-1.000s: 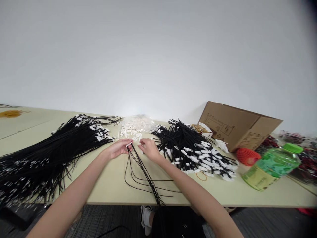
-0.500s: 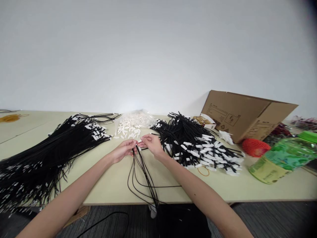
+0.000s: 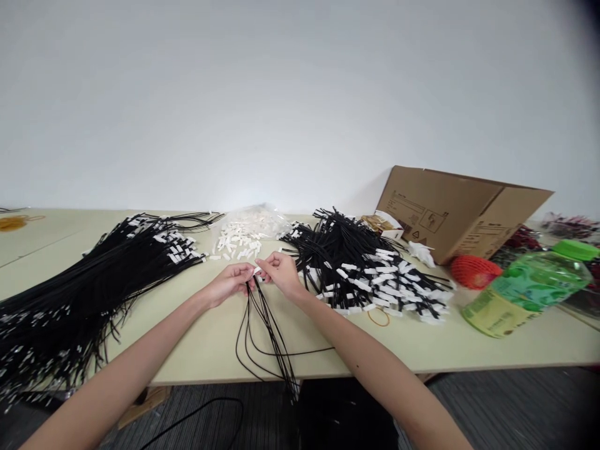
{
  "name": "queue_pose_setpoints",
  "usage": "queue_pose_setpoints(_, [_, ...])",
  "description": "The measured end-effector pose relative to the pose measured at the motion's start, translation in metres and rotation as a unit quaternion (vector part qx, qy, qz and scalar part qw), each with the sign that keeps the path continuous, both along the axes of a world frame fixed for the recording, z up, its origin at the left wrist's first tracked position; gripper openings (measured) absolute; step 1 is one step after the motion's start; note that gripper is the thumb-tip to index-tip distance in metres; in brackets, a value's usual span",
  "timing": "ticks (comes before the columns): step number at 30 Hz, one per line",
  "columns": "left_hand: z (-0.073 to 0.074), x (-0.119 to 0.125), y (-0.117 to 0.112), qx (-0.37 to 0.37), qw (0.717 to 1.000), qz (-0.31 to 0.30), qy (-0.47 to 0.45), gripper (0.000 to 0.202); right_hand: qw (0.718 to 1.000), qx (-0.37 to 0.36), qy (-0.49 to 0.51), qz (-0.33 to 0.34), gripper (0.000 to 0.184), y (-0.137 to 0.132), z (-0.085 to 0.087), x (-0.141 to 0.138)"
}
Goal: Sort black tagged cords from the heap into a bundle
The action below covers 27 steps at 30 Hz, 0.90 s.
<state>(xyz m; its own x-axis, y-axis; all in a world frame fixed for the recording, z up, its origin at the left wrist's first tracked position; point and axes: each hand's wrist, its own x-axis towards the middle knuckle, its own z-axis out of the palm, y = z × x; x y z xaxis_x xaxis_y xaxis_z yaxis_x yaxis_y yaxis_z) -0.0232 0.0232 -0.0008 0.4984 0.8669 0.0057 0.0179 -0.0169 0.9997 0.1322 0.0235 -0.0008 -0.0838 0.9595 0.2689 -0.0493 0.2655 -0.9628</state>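
Pinching a small white plastic clip [image 3: 257, 270] between the fingertips of both hands, head view.

- The left hand [image 3: 229, 284] has its fingers closed tight on the top ends of a small bunch of thin black cords [image 3: 265, 325], with the thumb up against the clip.
- The right hand [image 3: 284, 275] has thumb and forefinger in a narrow pinch on the clip, coming in from its 3 o'clock side.
- The fingertips of the two hands touch, over the middle of the pale beige table [image 3: 422, 353].
- The bunch runs from the pinch toward 6 o'clock, loops on the tabletop and drops over the near edge.

Around the hands:
- 9 to 10 o'clock: a large fan of long black cords with white clips fitted [image 3: 94, 281], spreading to the table's left end.
- 12 o'clock, near: a heap of loose white clips [image 3: 237, 240], spilling from a clear plastic bag [image 3: 257, 217].
- 2 to 3 o'clock, just beside the right hand: a second pile of clipped black cords [image 3: 365, 275].
- A tan rubber band [image 3: 379, 317] lies flat at that pile's 6 o'clock edge.
- Further at 2 o'clock: a brown cardboard box [image 3: 462, 212] tipped on its side against the wall.
- 3 o'clock, well apart: a red mesh sleeve [image 3: 473, 272] and, beside it, a green plastic bottle with a green cap [image 3: 525, 290] lying on its side.
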Motion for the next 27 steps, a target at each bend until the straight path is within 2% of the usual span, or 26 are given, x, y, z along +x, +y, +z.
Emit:
queue_pose_setpoints(4, [-0.001, 0.001, 0.001, -0.005, 1.000, 0.004, -0.006, 0.022, 0.997, 0.053, -0.058, -0.022, 0.032, -0.001, 0.001, 0.003])
queue_pose_setpoints(6, [-0.001, 0.001, 0.002, -0.012, 1.000, 0.012, -0.019, 0.021, 0.980, 0.132, -0.134, -0.062, 0.027, -0.002, 0.003, 0.009])
queue_pose_setpoints(8, [0.000, 0.000, 0.003, -0.020, 0.999, 0.022, -0.041, 0.019, 0.927, 0.259, -0.253, -0.099, 0.020, -0.002, 0.006, 0.016])
queue_pose_setpoints(10, [0.000, -0.001, 0.004, -0.027, 0.996, 0.031, -0.076, 0.017, 0.841, 0.382, -0.367, -0.104, 0.017, -0.003, 0.008, 0.022])
queue_pose_setpoints(12, [-0.001, -0.002, 0.005, -0.036, 0.992, 0.038, -0.118, 0.015, 0.766, 0.463, -0.436, -0.092, 0.020, -0.003, 0.008, 0.026])
queue_pose_setpoints(13, [-0.001, -0.002, 0.005, -0.042, 0.989, 0.038, -0.137, 0.013, 0.739, 0.488, -0.455, -0.090, 0.021, -0.004, 0.007, 0.026])
queue_pose_setpoints(15, [-0.001, -0.002, 0.005, -0.054, 0.983, 0.037, -0.169, 0.011, 0.704, 0.523, -0.472, -0.084, 0.020, -0.004, 0.005, 0.024])
queue_pose_setpoints(19, [-0.001, -0.001, 0.003, -0.071, 0.978, 0.023, -0.194, 0.010, 0.659, 0.564, -0.493, -0.072, 0.021, -0.005, 0.001, 0.018])
queue_pose_setpoints(27, [-0.002, 0.001, 0.001, -0.080, 0.978, 0.008, -0.190, 0.013, 0.613, 0.579, -0.530, -0.089, 0.023, -0.008, 0.009, 0.021])
